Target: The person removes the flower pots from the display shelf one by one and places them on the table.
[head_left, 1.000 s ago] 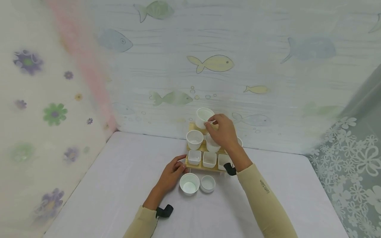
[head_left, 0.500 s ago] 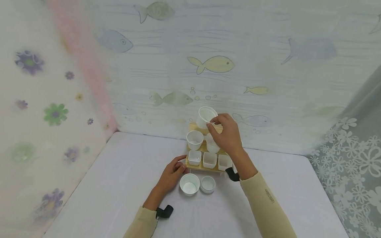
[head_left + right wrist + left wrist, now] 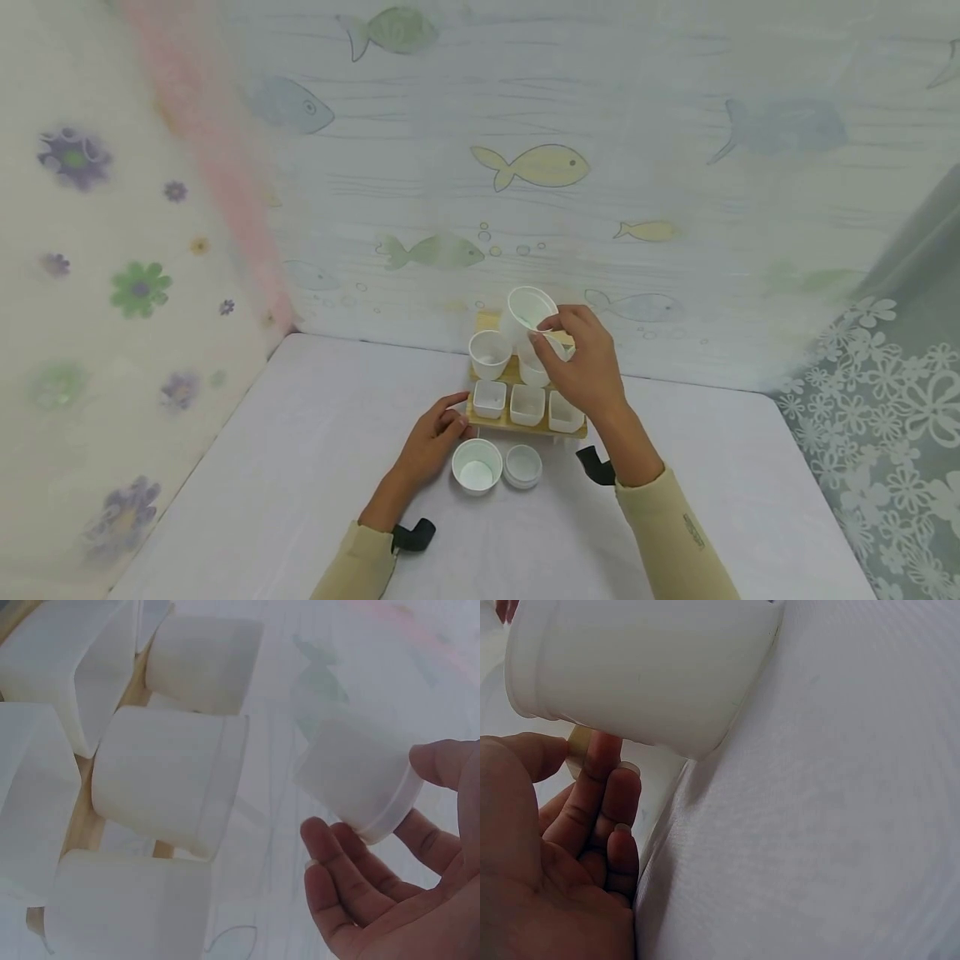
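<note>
My right hand [image 3: 588,362] pinches the rim of a white plastic cup [image 3: 521,321] between thumb and fingers. This cup is tilted, shows something faintly green inside, and is held up off the tiers in the right wrist view. Below it stands a tiered wooden rack [image 3: 525,427]. Round white cups [image 3: 490,357] fill its middle tier and square white cups [image 3: 528,406] its lowest. My left hand [image 3: 433,437] grips the rack's left front corner, with thumb and index finger on the wood in the left wrist view. A larger round tub [image 3: 645,671] stands right by those fingers.
In front of the rack, the white tub [image 3: 477,487] and a smaller round container [image 3: 522,479] stand side by side on the white-covered table [image 3: 300,467]. A fish-patterned curtain [image 3: 420,167] hangs close behind the rack. A flowered curtain [image 3: 135,358] borders the left side.
My right hand has carried the cup from above the top tier to the right and back toward me, over the middle tier. My left hand has stayed at the rack's corner.
</note>
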`<action>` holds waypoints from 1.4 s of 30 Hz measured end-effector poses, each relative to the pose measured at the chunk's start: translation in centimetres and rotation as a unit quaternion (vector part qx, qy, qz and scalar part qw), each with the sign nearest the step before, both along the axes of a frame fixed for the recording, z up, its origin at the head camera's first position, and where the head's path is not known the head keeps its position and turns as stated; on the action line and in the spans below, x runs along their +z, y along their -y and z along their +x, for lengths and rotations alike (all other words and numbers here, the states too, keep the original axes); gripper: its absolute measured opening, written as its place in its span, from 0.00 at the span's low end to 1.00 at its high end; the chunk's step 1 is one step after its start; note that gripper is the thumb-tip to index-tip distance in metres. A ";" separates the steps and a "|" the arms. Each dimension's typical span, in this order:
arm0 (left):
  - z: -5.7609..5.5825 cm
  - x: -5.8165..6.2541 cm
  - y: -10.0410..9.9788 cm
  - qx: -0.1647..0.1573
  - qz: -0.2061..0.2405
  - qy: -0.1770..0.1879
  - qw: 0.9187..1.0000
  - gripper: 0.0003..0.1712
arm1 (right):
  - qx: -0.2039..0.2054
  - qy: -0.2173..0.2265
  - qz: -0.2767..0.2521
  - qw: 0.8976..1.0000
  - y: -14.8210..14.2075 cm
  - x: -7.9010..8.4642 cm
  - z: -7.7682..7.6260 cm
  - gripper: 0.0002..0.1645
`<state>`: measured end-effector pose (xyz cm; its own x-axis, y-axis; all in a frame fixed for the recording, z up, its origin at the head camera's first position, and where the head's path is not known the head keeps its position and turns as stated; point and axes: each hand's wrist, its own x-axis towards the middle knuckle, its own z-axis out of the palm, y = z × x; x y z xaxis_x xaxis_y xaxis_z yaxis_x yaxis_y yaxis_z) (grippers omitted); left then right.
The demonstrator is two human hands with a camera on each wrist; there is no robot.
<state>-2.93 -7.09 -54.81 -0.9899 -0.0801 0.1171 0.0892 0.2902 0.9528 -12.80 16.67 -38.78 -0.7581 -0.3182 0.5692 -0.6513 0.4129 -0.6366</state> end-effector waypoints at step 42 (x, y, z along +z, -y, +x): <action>-1.0 -1.8 0.8 -0.011 0.006 0.007 1.000 0.25 | 0.012 0.001 0.009 1.000 -2.3 -2.5 4.6 0.07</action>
<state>-3.90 -7.91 -56.63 -0.9930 -0.0593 0.1017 0.0816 0.2767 0.9575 -8.21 19.01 -41.27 -0.7517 -0.3462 0.5614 -0.6595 0.4080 -0.6314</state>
